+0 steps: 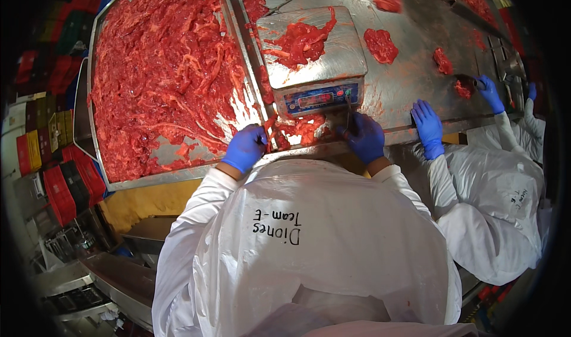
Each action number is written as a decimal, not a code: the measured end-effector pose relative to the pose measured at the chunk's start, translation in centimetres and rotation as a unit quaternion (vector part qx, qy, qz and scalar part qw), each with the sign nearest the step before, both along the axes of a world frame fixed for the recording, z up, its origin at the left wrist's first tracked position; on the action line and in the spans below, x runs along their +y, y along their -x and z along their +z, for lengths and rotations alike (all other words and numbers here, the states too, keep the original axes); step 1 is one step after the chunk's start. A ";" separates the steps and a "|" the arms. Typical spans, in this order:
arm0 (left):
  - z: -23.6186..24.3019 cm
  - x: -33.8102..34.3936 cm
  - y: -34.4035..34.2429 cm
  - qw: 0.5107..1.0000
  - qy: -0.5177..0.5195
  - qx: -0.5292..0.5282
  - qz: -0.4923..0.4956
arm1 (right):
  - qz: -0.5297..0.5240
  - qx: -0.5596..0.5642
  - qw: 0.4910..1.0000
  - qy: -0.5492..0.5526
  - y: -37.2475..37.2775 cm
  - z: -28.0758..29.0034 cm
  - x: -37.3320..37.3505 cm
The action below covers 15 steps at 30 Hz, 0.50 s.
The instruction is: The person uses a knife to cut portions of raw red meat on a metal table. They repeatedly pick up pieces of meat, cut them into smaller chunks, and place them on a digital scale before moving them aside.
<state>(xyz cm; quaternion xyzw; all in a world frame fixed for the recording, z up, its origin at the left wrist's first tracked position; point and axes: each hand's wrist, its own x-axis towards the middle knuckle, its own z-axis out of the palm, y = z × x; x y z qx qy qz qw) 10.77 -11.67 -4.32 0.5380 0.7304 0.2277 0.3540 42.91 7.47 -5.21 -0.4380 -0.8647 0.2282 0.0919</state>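
Note:
My left hand (245, 148), in a blue glove, is closed at the near edge of the steel table. Its fingertips pinch a strip of raw red meat (270, 136). My right hand (364, 138), also gloved in blue, is closed around a thin dark metal tool (348, 112) that points up toward the scale's front; its kind is hard to make out. Between my hands, more meat scraps (308, 129) lie in front of a steel bench scale (351, 57). On the scale's platform rests a flat piece of meat (303, 42).
A large steel tray (256, 93) heaped with meat trimmings stands at left. Scissors (279, 5) lie behind the scale. Separate meat pieces (380, 45) are spread over the steel table (410, 75). At right, a co-worker's gloved hand (427, 126) rests at the table edge.

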 end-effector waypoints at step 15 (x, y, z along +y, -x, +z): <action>4.0 7.1 8.6 0.971 -0.041 -0.127 0.198 | -0.172 0.319 0.904 0.225 -0.5 -1.8 0.5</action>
